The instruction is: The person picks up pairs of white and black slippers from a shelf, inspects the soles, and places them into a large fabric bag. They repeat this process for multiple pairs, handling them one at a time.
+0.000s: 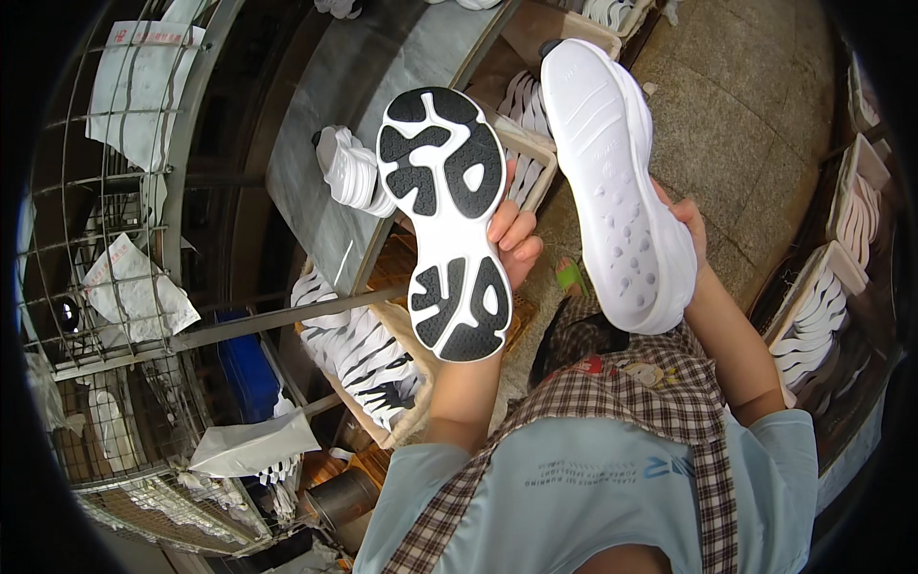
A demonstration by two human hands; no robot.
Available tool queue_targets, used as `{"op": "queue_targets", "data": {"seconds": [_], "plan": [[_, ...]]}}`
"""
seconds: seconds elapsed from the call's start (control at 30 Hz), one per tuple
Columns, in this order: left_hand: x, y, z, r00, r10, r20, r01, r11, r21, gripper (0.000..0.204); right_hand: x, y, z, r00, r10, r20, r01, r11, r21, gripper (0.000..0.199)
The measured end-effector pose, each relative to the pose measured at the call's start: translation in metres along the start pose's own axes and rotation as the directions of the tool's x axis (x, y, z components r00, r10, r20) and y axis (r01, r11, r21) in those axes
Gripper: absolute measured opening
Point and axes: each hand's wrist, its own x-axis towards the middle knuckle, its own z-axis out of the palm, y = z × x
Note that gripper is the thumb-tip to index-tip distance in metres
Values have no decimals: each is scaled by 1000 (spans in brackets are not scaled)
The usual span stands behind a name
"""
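Note:
In my left hand (516,239) I hold up a white shoe sole with black tread pads (428,230), its patterned underside facing me. The fingers wrap round its right edge at the narrow middle. My right hand (685,222) grips an all-white shoe sole (622,201) by its right edge, with the hollow inner side and its small round dimples in view. Both soles stand roughly upright, side by side and apart. Most of each palm and thumb is hidden behind the soles.
Small stacked white soles (352,174) lie on a grey metal table (316,86). Crates of white soles stand below left (378,359), behind, and at right (813,311). A wire mesh rack (139,201) with papers fills the left. Stone floor (736,105) lies ahead.

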Motion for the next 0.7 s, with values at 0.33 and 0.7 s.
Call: {"op": "queue_targets", "data": {"seconds": [0.33, 0.7], "plan": [[-12, -1, -23, 675, -33, -737, 259, 946, 194, 58, 40, 34, -16, 993, 39, -109, -97, 790, -606, 83], [-24, 32, -6, 729, 290, -620, 672, -135, 728, 84, 90, 63, -32, 951, 210, -225, -301, 786, -539, 90]]}}
